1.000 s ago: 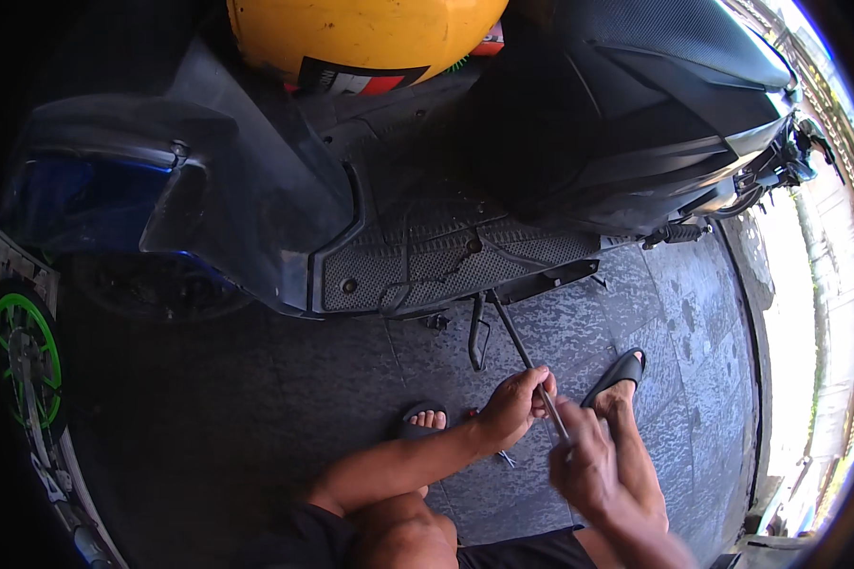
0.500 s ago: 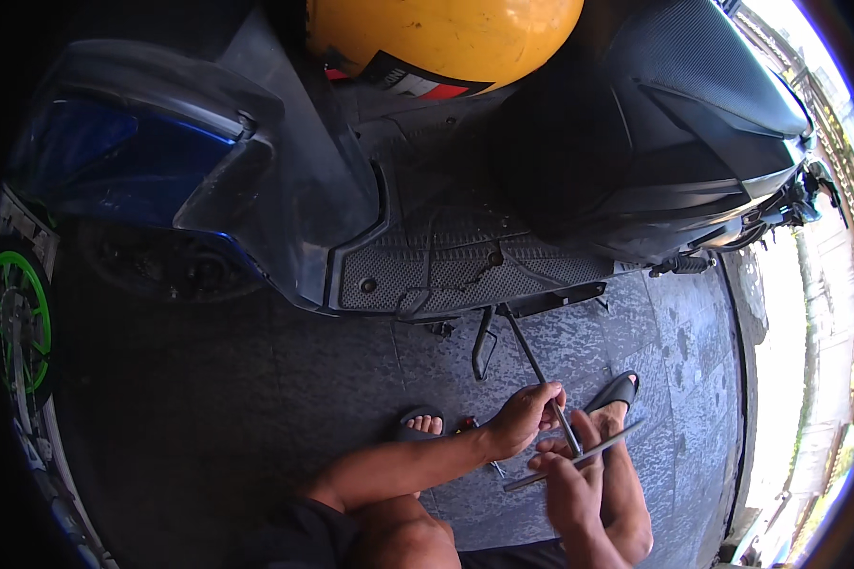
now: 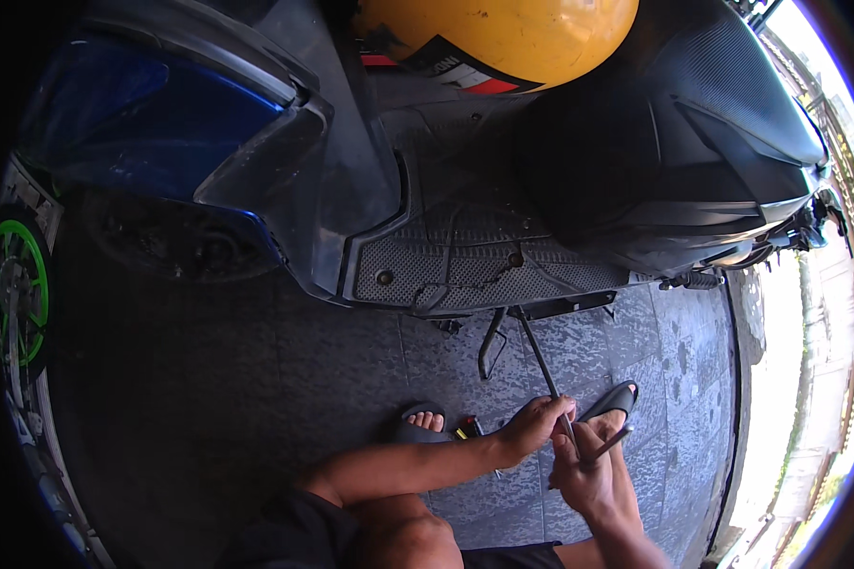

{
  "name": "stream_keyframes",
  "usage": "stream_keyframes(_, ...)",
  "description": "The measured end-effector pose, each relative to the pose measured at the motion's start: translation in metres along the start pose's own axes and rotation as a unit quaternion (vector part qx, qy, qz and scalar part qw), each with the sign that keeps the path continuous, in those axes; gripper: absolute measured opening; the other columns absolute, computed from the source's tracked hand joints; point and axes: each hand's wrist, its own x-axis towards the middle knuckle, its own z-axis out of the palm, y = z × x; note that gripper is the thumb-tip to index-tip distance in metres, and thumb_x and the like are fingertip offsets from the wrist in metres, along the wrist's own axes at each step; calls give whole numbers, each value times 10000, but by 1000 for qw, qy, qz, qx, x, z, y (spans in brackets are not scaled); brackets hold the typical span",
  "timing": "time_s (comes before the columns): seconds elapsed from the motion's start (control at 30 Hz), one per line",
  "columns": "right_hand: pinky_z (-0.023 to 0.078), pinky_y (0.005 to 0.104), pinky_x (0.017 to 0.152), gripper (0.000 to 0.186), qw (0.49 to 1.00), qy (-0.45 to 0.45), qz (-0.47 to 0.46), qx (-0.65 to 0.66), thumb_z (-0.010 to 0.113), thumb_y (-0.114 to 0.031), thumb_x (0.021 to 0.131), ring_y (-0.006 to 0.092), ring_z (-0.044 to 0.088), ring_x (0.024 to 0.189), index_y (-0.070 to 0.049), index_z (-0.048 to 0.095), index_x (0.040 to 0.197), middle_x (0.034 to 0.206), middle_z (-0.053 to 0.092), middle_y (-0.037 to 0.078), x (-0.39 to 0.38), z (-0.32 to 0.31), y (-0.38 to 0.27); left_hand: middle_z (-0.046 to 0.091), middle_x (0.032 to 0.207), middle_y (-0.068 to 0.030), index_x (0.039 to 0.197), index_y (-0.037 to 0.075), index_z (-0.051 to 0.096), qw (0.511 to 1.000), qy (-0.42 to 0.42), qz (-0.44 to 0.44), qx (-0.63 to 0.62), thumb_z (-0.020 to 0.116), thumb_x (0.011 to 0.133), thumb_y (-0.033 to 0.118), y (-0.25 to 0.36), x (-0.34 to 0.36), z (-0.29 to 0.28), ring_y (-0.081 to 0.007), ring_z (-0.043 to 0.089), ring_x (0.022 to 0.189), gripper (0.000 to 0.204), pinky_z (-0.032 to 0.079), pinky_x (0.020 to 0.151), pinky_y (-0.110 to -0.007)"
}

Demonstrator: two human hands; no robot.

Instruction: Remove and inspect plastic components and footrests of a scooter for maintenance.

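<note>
A long metal T-handle wrench (image 3: 539, 357) slants from beneath the scooter's footboard (image 3: 465, 275) down toward me. My left hand (image 3: 533, 429) is closed around its shaft near the lower end. Just right of it, my right hand (image 3: 584, 477) wraps the crossbar, one end of which pokes out past the fingers. The wrench's far tip goes under the footboard's edge, beside the side stand (image 3: 490, 347), and what it meets there is hidden.
A yellow helmet (image 3: 512, 38) rests on the dark blue and black scooter (image 3: 247, 133). By my sandalled foot (image 3: 425, 420) lies a small tool with red and yellow parts (image 3: 471, 427). A green-rimmed wheel (image 3: 34, 294) stands at far left; a bright ledge (image 3: 778, 379) runs along the right.
My right hand's fingers have closed around the crossbar, which has turned and now points more toward me. My left hand stays on the shaft. The whole view has shifted slightly.
</note>
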Motion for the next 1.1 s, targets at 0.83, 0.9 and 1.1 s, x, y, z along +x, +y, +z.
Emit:
stream_keyframes(0.83, 409, 441, 922, 546, 853, 33, -237, -464, 585, 65, 754, 361, 537, 1014, -86, 515, 1275, 1006, 577, 140, -8, -7, -35, 414, 683, 19, 822, 74, 537, 999, 27, 17, -42, 380, 1017, 281, 22, -15, -3, -87, 369, 622, 325, 342, 623, -244)
stream_keyframes(0.9, 463, 411, 837, 411, 898, 249, -237, -276, 583, -170, 915, 338, 575, 928, 16, 484, 1268, 1043, 597, 164, -46, 2, -5, 417, 675, 14, 821, 69, 540, 995, -3, 16, -97, 394, 1013, 276, 22, -1, 12, -88, 383, 629, 318, 352, 630, -248)
stream_keyframes(1.1, 469, 345, 774, 589, 703, 142, 244, 653, 464, -516, 950, 222, 574, 856, -107, 435, 1373, 1029, 630, 93, -40, 46, -21, 424, 628, 39, 785, 82, 543, 999, 18, 41, -31, 410, 997, 298, 5, 0, 7, -74, 405, 590, 330, 359, 592, -247)
